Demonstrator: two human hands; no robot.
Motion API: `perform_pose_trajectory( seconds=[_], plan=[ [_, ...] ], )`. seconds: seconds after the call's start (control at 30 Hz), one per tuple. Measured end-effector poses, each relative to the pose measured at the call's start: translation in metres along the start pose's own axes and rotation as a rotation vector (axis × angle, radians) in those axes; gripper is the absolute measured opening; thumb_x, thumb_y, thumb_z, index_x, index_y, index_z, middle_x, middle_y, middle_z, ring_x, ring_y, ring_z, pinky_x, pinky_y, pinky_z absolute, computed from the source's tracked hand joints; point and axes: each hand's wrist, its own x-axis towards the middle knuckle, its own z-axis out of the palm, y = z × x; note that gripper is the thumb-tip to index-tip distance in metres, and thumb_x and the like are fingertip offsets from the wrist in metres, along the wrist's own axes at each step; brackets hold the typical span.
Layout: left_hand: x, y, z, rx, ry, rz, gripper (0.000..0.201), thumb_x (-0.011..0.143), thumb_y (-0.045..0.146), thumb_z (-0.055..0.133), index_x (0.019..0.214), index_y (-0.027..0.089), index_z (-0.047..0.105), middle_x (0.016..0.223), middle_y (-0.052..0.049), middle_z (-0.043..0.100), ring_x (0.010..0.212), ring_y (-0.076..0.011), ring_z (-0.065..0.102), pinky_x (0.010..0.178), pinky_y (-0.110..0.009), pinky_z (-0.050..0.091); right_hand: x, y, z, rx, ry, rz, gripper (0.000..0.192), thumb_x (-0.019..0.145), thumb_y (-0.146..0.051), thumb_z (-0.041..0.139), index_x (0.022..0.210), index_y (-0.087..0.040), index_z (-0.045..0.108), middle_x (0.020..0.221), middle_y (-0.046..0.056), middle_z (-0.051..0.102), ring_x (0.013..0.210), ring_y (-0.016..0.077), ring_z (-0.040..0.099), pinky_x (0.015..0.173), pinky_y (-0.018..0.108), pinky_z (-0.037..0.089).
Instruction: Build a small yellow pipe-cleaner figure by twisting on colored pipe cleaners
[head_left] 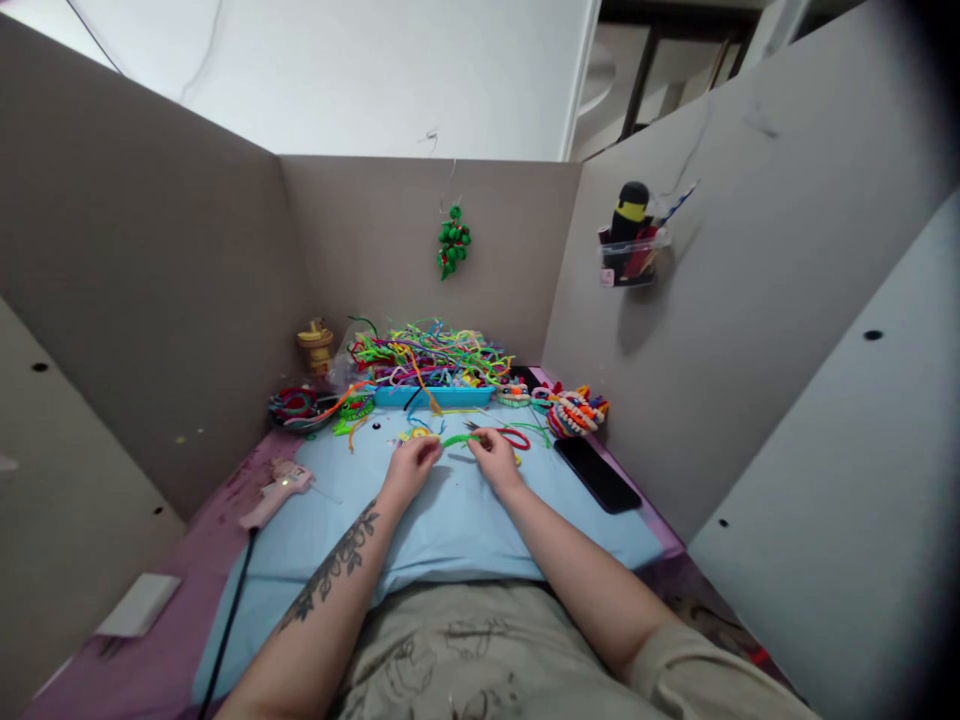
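Note:
A short green pipe cleaner (455, 440) stretches between my two hands above the pale blue cloth (450, 520). My left hand (412, 468) pinches its left end, fingers closed. At the other end, my right hand (495, 458) has its thumb and fingertips closed on it. The piece looks coiled or fuzzy; its exact form is too small to tell. Just beyond my left hand lies a small yellow craft piece (420, 434). A red loop (516, 439) rests right beside my right hand, and dark pointed tips, perhaps scissors, show just behind it.
A blue tray (435, 397) heaped with colourful pipe cleaners stands at the back. A pink glue gun (277, 497) with a black cord lies left. On the right are a black phone (598, 475) and a striped bundle (574, 411). Grey panels enclose three sides.

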Motion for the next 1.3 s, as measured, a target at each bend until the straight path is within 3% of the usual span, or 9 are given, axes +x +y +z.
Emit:
perform_pose_trajectory(
  seconds=[0.2,0.37,0.63,0.73,0.9,1.1,1.3],
  plan=[
    [-0.001,-0.002,0.001,-0.065,0.0,-0.08,0.028,0.071,0.025,0.063,0.098,0.019,0.061,0.091,-0.005,0.066,0.072,-0.0148,0.062,0.067,-0.028,0.052,-0.001,0.001,0.003,0.112,-0.079,-0.002,0.022,0.072,-0.036,0.058,0.083,-0.016,0.058,0.07,0.001,0.059,0.062,0.0142,0.052,0.059,0.025,0.041],
    [-0.002,-0.002,0.0,-0.084,-0.011,-0.097,0.025,0.074,0.027,0.061,0.097,0.019,0.063,0.089,-0.005,0.069,0.077,-0.0163,0.064,0.073,-0.03,0.051,-0.001,0.001,0.002,0.131,-0.121,0.004,0.023,0.073,-0.037,0.058,0.083,-0.016,0.058,0.068,0.001,0.06,0.061,0.0139,0.053,0.057,0.025,0.043],
    [-0.003,0.004,-0.004,0.014,0.002,0.024,0.017,0.074,0.029,0.062,0.087,0.019,0.065,0.084,-0.004,0.069,0.072,-0.0145,0.062,0.069,-0.027,0.05,-0.008,-0.009,0.004,0.01,-0.279,-0.102,0.033,0.072,-0.025,0.058,0.104,-0.02,0.062,0.103,0.006,0.065,0.094,0.0197,0.059,0.085,0.035,0.045],
    [-0.004,0.008,-0.005,0.011,-0.047,0.045,0.017,0.073,0.027,0.063,0.087,0.019,0.064,0.079,-0.002,0.068,0.069,-0.0131,0.061,0.067,-0.025,0.049,-0.01,-0.012,0.005,-0.06,-0.304,-0.139,0.026,0.073,-0.026,0.058,0.096,-0.02,0.066,0.097,0.005,0.067,0.092,0.0204,0.06,0.085,0.036,0.044],
    [-0.004,0.011,-0.006,-0.022,-0.068,0.051,0.018,0.074,0.028,0.062,0.089,0.018,0.064,0.081,-0.003,0.069,0.071,-0.0138,0.062,0.068,-0.026,0.05,-0.008,-0.009,0.004,-0.09,-0.283,-0.131,0.02,0.076,-0.03,0.054,0.087,-0.018,0.066,0.082,0.003,0.067,0.078,0.0183,0.06,0.073,0.031,0.047],
    [-0.004,0.013,-0.007,0.018,-0.054,0.077,0.018,0.079,0.031,0.056,0.088,0.019,0.065,0.086,-0.005,0.069,0.075,-0.0148,0.062,0.07,-0.026,0.049,-0.009,-0.011,0.004,-0.116,-0.295,-0.17,0.018,0.075,-0.028,0.054,0.083,-0.017,0.066,0.079,0.002,0.066,0.075,0.0174,0.059,0.07,0.029,0.046],
    [-0.004,0.014,-0.006,0.023,-0.111,0.044,0.018,0.079,0.03,0.055,0.088,0.018,0.064,0.082,-0.004,0.068,0.07,-0.0138,0.061,0.066,-0.025,0.048,-0.011,-0.013,0.004,-0.118,-0.274,-0.209,0.015,0.073,-0.024,0.055,0.083,-0.018,0.065,0.079,0.002,0.065,0.075,0.0165,0.058,0.07,0.028,0.045]
  ],
)
